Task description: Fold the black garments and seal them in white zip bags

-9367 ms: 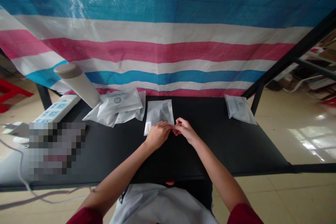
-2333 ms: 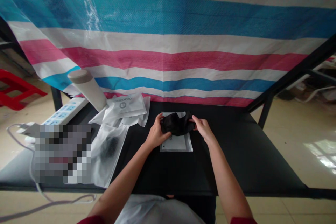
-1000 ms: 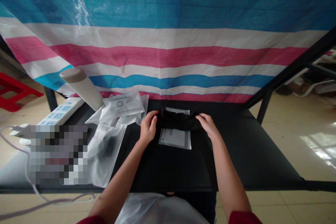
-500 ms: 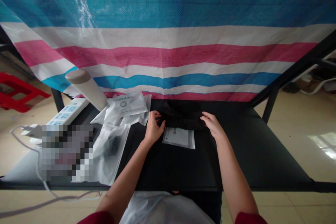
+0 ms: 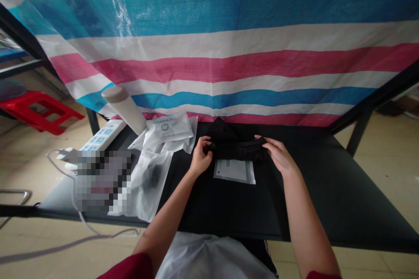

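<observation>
We have the black cloth (image 5: 238, 150) stretched between our two hands, and the step in hand looks to be straightening it out. Our left hand (image 5: 200, 157) is curled round the cloth's left end, thumb and fingers drawn close together. Our right hand (image 5: 279, 154) has the other end pinched at its far edge, fingers narrow on the fabric. A loose, bunched part of the cloth rises just beyond our left fingertips, and its folds are too dark for us to read.

Between our hands, on the near side of the cloth, lies a small printed packet (image 5: 234, 171); the cloth hides its far part, and we cannot tell whether the two touch. To the left of our left hand, and a little farther off, is a pile of white packets (image 5: 170, 130), with a clear bag (image 5: 147, 185) nearer to us, beside our left forearm.

As we judge it, the next move calls for a light, even pull from both hands, with the bunched part brought flat, and care that the packet does not slide along underneath.
</observation>
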Tool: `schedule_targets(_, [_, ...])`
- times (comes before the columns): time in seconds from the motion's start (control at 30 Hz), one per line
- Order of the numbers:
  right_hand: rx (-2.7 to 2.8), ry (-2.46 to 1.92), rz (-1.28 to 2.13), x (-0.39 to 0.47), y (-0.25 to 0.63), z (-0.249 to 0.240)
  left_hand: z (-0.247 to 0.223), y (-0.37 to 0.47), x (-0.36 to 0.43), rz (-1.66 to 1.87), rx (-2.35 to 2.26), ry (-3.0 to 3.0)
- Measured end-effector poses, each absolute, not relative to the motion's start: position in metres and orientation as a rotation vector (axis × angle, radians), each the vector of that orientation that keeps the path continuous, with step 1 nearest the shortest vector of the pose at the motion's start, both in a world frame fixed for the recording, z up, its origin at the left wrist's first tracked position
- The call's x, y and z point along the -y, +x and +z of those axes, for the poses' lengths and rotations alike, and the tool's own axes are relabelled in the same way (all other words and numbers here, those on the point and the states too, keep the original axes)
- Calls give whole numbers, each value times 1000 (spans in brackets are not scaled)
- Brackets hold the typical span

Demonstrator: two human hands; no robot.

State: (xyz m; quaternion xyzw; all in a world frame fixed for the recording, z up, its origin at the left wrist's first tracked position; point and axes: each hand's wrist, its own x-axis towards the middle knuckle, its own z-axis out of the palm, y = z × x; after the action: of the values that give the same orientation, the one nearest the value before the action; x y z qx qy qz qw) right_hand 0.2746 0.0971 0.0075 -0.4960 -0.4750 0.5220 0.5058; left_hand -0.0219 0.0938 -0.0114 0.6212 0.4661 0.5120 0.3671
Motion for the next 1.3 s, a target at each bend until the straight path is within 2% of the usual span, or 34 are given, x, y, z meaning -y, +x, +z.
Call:
schedule_targets(0.13, [1179, -1264, 1277, -94, 279, 17, 1, -25, -92, 1218, -945, 1356])
schedule_targets(0.23, [1115, -1354, 1275, -97, 278, 18, 6, -26, -89, 1189, -1003, 1323])
schedule_targets(0.4, [1134, -1329, 1219, -102, 256, 8, 6, -14, -79, 1188, -1321, 1840])
schedule_targets(0.53, [1501, -1427, 993, -100, 243, -4, -1, -2, -74, 900, -1438, 2298])
schedule_targets(0.67, [1656, -1551, 778, -101, 246, -12, -8, 1, -79, 643, -1633, 2373])
schedule_targets(0.8, [1720, -1701, 659, -102, 251, -11, -10, 1, -78, 610, -1644, 2370])
schedule_targets(0.93, [1913, -1915, 448, -97, 251, -7, -9, 7, -74, 799, -1559, 2276])
schedule_targets(1.1, [1897, -2114, 359, -91, 260, -2, -4, -7, -74, 1788, -1678, 1330])
schedule_targets(1.17, [1867, -2122, 365, -90, 266, -1, -4, -21, -69, 2033, -1708, 1052])
schedule_targets(1.23, [1857, -2115, 372, -90, 269, -1, -7, -34, -58, 2053, -1733, 1046])
schedule_targets(1.3, [1862, -2127, 364, -91, 269, -1, -10, -44, -43, 1870, -1718, 1234])
